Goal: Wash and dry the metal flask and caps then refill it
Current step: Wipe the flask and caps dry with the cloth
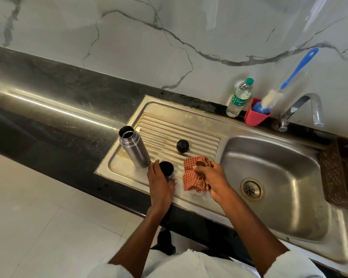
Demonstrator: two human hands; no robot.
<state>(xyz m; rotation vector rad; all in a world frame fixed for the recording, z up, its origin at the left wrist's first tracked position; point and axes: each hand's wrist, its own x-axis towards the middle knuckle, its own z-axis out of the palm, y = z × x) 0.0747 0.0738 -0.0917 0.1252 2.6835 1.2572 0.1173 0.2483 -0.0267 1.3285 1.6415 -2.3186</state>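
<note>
One cup cap in left hand.

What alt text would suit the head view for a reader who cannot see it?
At a steel sink drainboard, the left hand grips a dark cup-shaped cap while the right hand holds a red checked cloth. An open metal flask stands upright beside them, with a round black stopper on the ridges.

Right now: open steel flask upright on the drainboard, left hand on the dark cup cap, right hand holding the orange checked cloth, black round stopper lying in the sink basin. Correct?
One error. The black round stopper sits on the ribbed drainboard, not in the sink basin; the head view shows it. The open steel flask, left hand on the dark cup cap, and right hand holding the orange checked cloth are right.
</note>
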